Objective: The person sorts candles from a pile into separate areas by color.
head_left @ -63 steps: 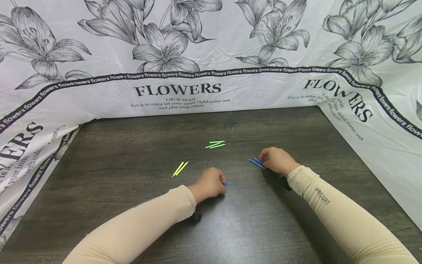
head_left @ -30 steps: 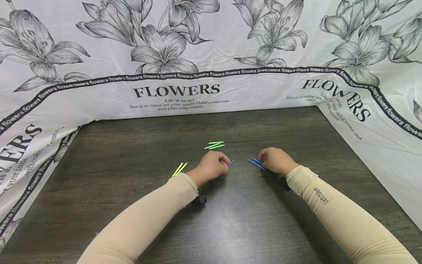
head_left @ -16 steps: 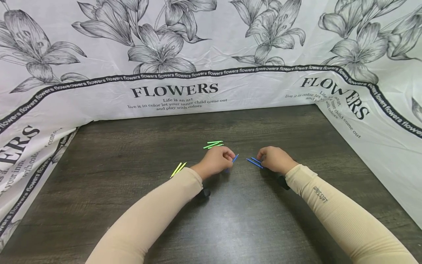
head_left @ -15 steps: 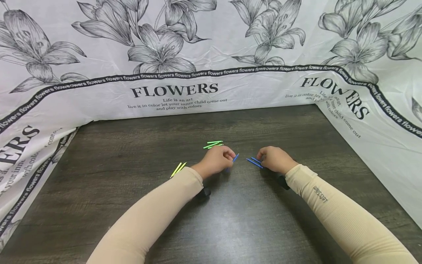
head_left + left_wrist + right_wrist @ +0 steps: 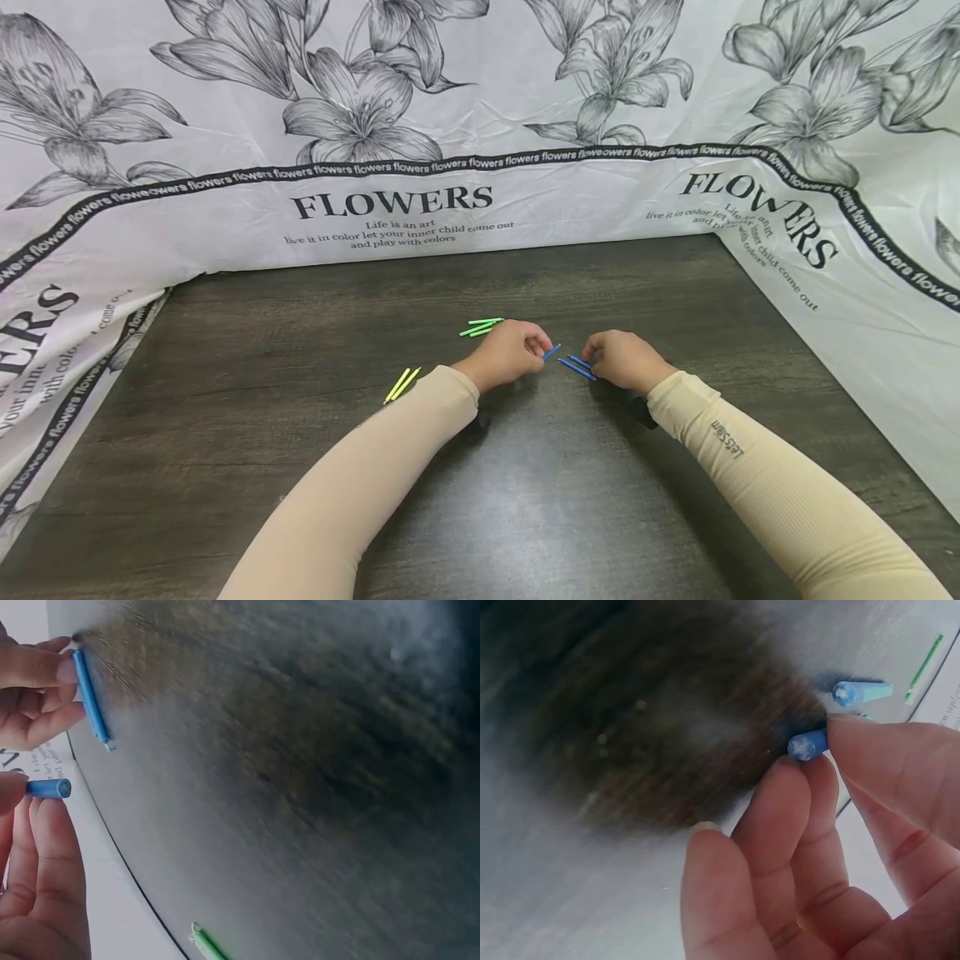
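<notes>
My left hand [image 5: 510,354] pinches a blue birthday candle [image 5: 552,352] between thumb and fingers; its blunt end [image 5: 64,788] faces the left wrist camera. Just right of it, my right hand [image 5: 624,361] pinches another blue candle [image 5: 807,745] by thumb and fingertips, low over the table. Beside that one, a further blue candle [image 5: 576,369] lies on the dark wood, nearly parallel and outside the grip. The tip of the left hand's candle points toward this pair, a small gap away.
Green candles [image 5: 476,330] lie behind the left hand, which partly overlaps them. Two yellow candles [image 5: 396,385] rest left of the left forearm. A white flower-printed cloth [image 5: 420,242] edges the dark table [image 5: 315,317] at the back and sides.
The left hand, with its blue candle, has moved away from the body and rightward, coming close to the right hand's candles. The right hand keeps its place and grip.
</notes>
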A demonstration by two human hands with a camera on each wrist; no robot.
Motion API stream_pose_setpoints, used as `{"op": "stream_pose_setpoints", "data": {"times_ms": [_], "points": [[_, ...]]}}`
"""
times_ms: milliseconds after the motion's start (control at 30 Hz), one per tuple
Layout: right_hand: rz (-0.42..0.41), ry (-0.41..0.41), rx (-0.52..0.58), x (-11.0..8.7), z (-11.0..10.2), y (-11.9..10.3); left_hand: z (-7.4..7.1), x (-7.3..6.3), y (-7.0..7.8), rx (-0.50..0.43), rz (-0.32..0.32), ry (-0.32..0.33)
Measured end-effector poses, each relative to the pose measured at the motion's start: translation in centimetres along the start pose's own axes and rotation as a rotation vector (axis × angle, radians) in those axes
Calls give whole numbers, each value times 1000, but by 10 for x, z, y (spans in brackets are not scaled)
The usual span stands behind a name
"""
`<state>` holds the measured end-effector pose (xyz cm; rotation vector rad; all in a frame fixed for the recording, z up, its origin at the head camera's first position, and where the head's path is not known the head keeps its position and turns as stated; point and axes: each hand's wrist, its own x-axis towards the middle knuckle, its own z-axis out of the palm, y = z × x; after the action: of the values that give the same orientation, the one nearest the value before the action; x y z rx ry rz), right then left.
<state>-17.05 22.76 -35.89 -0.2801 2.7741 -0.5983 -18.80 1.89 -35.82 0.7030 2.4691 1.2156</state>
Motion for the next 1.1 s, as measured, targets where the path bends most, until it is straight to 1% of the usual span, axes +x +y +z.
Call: {"op": "stream_pose_setpoints", "data": {"times_ms": [100,200,300,433,567,700,900,1100], "points": [[-4,-2,3,0,0,0,1,3,0,35,19,-14],[-2,-2,3,0,-1,1,1,7,-1,49,37,-31],[1,-4,0,1,-1,1,2,11,-2,39,52,-59],[4,-9,-1,0,-1,1,5,18,-2,15,60,-112],[4,-12,5,0,-1,1,8,23,0,14,60,-157],[-2,-13,4,0,-2,1,10,26,2,25,71,-186],[-2,-16,13,0,-2,2,11,31,4,76,115,-214],[4,-28,23,0,-2,2,15,36,2,114,107,-254]]}}
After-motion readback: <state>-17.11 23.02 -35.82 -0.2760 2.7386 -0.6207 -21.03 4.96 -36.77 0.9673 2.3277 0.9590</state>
